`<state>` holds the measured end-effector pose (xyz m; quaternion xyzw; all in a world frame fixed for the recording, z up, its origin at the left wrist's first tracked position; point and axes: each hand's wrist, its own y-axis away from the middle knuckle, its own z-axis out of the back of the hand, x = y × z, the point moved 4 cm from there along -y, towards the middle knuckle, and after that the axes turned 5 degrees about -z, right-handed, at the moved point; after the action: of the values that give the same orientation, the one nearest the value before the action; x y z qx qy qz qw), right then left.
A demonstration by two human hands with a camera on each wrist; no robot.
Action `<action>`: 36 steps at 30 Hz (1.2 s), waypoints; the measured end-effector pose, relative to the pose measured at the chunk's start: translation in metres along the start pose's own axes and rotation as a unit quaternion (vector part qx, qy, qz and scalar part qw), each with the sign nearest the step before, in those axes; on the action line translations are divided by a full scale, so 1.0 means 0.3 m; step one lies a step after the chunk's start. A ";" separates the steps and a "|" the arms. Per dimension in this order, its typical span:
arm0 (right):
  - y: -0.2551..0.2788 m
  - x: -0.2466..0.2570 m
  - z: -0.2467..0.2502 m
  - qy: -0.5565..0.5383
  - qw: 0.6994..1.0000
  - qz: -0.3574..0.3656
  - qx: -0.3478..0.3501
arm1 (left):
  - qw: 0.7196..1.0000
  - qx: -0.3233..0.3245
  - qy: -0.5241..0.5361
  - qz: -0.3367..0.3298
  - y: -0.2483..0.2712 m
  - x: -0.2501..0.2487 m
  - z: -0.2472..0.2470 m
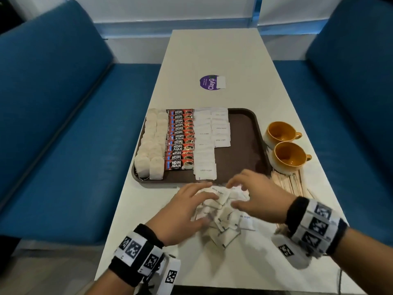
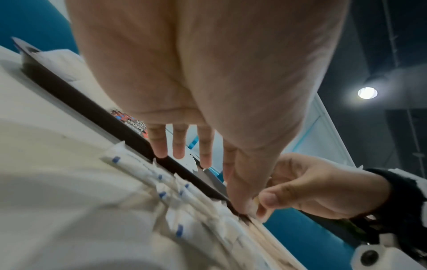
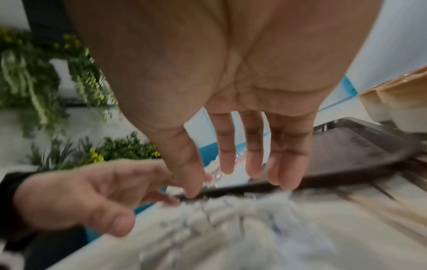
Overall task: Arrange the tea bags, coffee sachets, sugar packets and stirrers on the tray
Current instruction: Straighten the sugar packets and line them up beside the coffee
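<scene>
**Sugar packets gathered in front of the half-filled tray**

Tea bags (image 1: 150, 150) fill the tray's nine o'clock side in two columns, soft and limp. Next to them, toward the centre, runs a stack of red coffee sachets (image 1: 180, 139), glossy and probably slippery. Past these, at about twelve to one o'clock, lie rows of white sugar packets (image 1: 205, 145), the second row only partly laid. The brown tray (image 1: 244, 145) is bare on its three o'clock side.

Just off the tray's six o'clock rim sits a loose pile of sugar packets (image 1: 223, 211) on the table (image 1: 212, 52). The left hand (image 1: 182, 211) rests on the pile's nine o'clock side, fingers spread and nearly straight, thumb tip close to the packets; it grips nothing. The right hand (image 1: 255, 194) hovers at the pile's three o'clock side, fingers loosely extended and slightly bent; whether its thumb and forefinger pinch a packet I cannot tell, as the wrist views are blurred.

The packets look light, thin and crinkly, likely to slide and fan out; taking one by an edge between thumb and forefinger seems best.

Wooden stirrers (image 1: 291, 184) lie on the table at the tray's four o'clock corner, stiff and thin, easy to scatter. Two orange cups (image 1: 285, 145), both empty, stand at three o'clock beside the tray.
</scene>
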<state>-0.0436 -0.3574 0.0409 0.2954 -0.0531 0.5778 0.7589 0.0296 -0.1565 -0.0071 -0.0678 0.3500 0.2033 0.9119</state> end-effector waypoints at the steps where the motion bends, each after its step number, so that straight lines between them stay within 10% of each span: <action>1: 0.011 -0.014 -0.041 0.021 1.000 -0.005 0.004 | 1.000 0.018 -0.021 0.010 -0.006 -0.004 -0.023; 18: 0.130 0.069 -0.269 0.089 0.994 0.064 0.022 | 0.973 0.144 -0.129 0.128 0.243 -0.037 -0.079; 27: 0.077 0.052 -0.185 0.001 0.999 0.027 -0.033 | 0.995 -0.050 -0.027 0.087 0.183 -0.027 0.008; 36: -0.031 0.080 -0.241 0.069 0.998 0.008 0.000 | 0.985 0.041 -0.137 0.099 0.047 -0.027 -0.029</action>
<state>-0.0461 -0.3020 -0.0119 0.2546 -0.0030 0.6028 0.7562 0.0130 -0.1485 -0.0080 0.0329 0.2343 0.2852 0.9288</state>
